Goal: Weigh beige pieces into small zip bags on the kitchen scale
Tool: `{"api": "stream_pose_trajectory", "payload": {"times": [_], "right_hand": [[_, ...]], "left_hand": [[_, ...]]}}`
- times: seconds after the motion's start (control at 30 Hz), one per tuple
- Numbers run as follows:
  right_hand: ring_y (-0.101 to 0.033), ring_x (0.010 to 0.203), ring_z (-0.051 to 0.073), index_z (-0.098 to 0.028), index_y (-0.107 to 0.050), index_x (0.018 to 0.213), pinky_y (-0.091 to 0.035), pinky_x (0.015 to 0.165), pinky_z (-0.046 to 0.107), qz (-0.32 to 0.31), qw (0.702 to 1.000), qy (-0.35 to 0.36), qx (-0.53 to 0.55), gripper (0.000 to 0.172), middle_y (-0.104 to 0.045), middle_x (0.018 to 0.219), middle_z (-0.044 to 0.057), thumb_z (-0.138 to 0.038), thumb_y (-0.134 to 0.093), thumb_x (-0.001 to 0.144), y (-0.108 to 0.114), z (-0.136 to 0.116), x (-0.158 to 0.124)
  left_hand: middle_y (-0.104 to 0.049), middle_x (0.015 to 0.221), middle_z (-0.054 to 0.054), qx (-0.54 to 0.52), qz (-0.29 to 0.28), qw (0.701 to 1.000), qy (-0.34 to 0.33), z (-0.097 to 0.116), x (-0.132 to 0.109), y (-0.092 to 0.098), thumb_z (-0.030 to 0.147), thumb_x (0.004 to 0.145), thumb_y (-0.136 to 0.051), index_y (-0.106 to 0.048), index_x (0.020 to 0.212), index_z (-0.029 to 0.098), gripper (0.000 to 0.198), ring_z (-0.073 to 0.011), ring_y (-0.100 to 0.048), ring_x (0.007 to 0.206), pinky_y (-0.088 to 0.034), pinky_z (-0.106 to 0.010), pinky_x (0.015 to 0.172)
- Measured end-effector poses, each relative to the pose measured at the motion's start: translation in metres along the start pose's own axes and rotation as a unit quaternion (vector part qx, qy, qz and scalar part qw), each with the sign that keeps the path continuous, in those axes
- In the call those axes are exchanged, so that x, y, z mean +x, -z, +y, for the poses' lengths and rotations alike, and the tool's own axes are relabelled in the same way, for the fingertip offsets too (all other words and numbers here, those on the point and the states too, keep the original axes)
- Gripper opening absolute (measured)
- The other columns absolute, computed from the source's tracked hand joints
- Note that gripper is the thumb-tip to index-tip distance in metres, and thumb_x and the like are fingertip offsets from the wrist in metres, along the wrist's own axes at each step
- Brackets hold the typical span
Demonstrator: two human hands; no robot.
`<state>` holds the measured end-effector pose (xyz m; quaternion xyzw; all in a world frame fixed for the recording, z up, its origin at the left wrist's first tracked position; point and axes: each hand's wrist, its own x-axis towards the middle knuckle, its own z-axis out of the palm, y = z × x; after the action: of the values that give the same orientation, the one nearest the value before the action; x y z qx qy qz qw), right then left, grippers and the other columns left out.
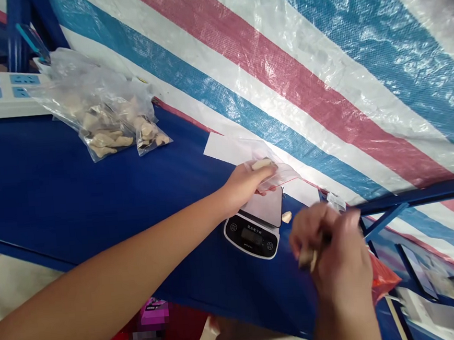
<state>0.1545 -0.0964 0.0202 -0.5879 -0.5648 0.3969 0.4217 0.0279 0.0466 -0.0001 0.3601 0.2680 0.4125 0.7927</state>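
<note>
My left hand (247, 186) is closed on a clear zip bag (286, 175) with a red seal line, held over a small digital kitchen scale (251, 236). A pale dried chunk (261, 163) shows at the fingers of that hand; whether it lies inside the bag I cannot tell. Blurred by motion, my right hand (335, 245) is to the right of the scale, its fingers curled round brown-and-pale dried pieces (308, 258). One small pale piece (287, 217) lies on the table beside the scale's plate. The digits on the scale's display are unreadable.
Filled clear bags of pale dried pieces (109, 140) lie at the back left beside a white power strip (5, 96). White paper (221, 148) lies behind the scale on the blue table (96, 201). A red bag (383, 278) is partly behind my right hand. Striped sheeting (281, 55) hangs behind.
</note>
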Motion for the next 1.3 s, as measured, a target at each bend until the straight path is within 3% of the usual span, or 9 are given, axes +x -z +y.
{"api": "stream_pose_trajectory", "payload": {"times": [0.07,0.13,0.17,0.37,0.53,0.73,0.9,1.13,1.3], "right_hand": [[-0.046,0.051,0.013,-0.026,-0.055,0.075,-0.039,0.044,0.025,0.217,0.973,0.071,0.038,0.054,-0.051,0.062,-0.003,-0.076,-0.061,0.092,0.021,-0.005,0.044],[-0.047,0.055,0.012,-0.024,-0.058,0.082,-0.037,0.043,0.024,0.299,0.948,0.077,0.072,0.052,-0.054,0.071,-0.003,-0.075,-0.064,0.091,0.030,-0.002,0.074],[-0.047,0.056,0.011,-0.024,-0.058,0.085,-0.036,0.043,0.022,0.307,0.945,0.066,0.095,0.050,-0.055,0.074,-0.003,-0.072,-0.069,0.089,0.031,0.002,0.082],[-0.061,0.072,0.009,-0.021,-0.064,0.097,-0.052,0.060,0.019,0.207,0.947,-0.010,0.245,0.046,-0.066,0.087,-0.003,-0.041,-0.096,0.070,0.037,0.023,0.082],[-0.074,0.090,0.015,-0.022,-0.065,0.099,-0.064,0.078,0.027,0.210,0.943,-0.027,0.259,0.051,-0.077,0.104,0.002,-0.033,-0.101,0.064,0.030,0.020,0.081],[-0.073,0.080,0.012,-0.019,-0.060,0.072,-0.065,0.081,0.024,0.181,0.949,-0.035,0.254,0.043,-0.074,0.085,-0.001,-0.034,-0.101,0.066,0.012,0.025,0.081],[-0.073,0.081,0.011,-0.019,-0.066,0.077,-0.065,0.084,0.025,0.213,0.947,-0.027,0.238,0.037,-0.074,0.089,-0.001,-0.034,-0.099,0.069,0.009,0.026,0.080],[-0.072,0.085,0.010,-0.021,-0.068,0.084,-0.063,0.087,0.025,0.209,0.947,0.016,0.242,0.034,-0.071,0.089,-0.003,-0.035,-0.097,0.073,0.005,0.025,0.079],[-0.070,0.083,0.010,-0.024,-0.068,0.091,-0.061,0.083,0.023,0.175,0.940,0.016,0.293,0.032,-0.071,0.089,-0.004,-0.031,-0.095,0.075,0.010,0.025,0.079]], "left_hand": [[-0.076,0.102,-0.008,0.014,-0.004,1.000,-0.011,-0.001,0.001,0.002,0.042,0.087,-0.077,-0.074,0.109,0.018,0.033,-0.0149,-0.071,0.087,-0.052,-0.026,0.075],[-0.075,0.101,-0.007,0.017,-0.006,1.000,-0.018,-0.001,0.001,0.004,0.042,0.087,-0.077,-0.074,0.108,0.019,0.032,-0.0147,-0.070,0.088,-0.052,-0.027,0.077],[-0.075,0.101,-0.006,0.017,-0.005,1.000,-0.021,-0.001,0.001,0.005,0.042,0.087,-0.077,-0.073,0.108,0.019,0.031,-0.0145,-0.070,0.088,-0.052,-0.027,0.079],[-0.074,0.103,-0.004,0.031,0.005,0.998,-0.062,0.003,0.011,0.004,0.035,0.087,-0.079,-0.070,0.104,0.018,0.025,-0.0132,-0.068,0.092,-0.051,-0.026,0.083],[-0.070,0.098,-0.003,0.093,-0.007,0.988,-0.127,0.005,0.025,0.010,0.040,0.087,-0.078,-0.067,0.101,0.019,0.027,-0.0137,-0.066,0.092,-0.050,-0.026,0.083],[-0.069,0.094,-0.002,0.096,0.007,0.985,-0.140,-0.001,0.017,0.019,0.039,0.079,-0.086,-0.068,0.105,0.019,0.037,-0.0151,-0.066,0.089,-0.052,-0.027,0.082],[-0.072,0.099,-0.005,0.041,0.024,0.991,-0.125,0.001,0.010,0.010,0.034,0.079,-0.085,-0.068,0.106,0.018,0.036,-0.0170,-0.069,0.096,-0.053,-0.030,0.089],[-0.072,0.101,-0.003,0.055,-0.021,0.988,-0.142,-0.003,0.007,0.007,0.030,0.083,-0.081,-0.069,0.108,0.019,0.030,-0.0173,-0.069,0.101,-0.053,-0.030,0.094],[-0.070,0.088,-0.003,0.096,-0.036,0.990,-0.092,-0.004,0.009,0.010,0.039,0.081,-0.084,-0.071,0.099,0.019,0.030,-0.0136,-0.064,0.080,-0.050,-0.029,0.074]]}}
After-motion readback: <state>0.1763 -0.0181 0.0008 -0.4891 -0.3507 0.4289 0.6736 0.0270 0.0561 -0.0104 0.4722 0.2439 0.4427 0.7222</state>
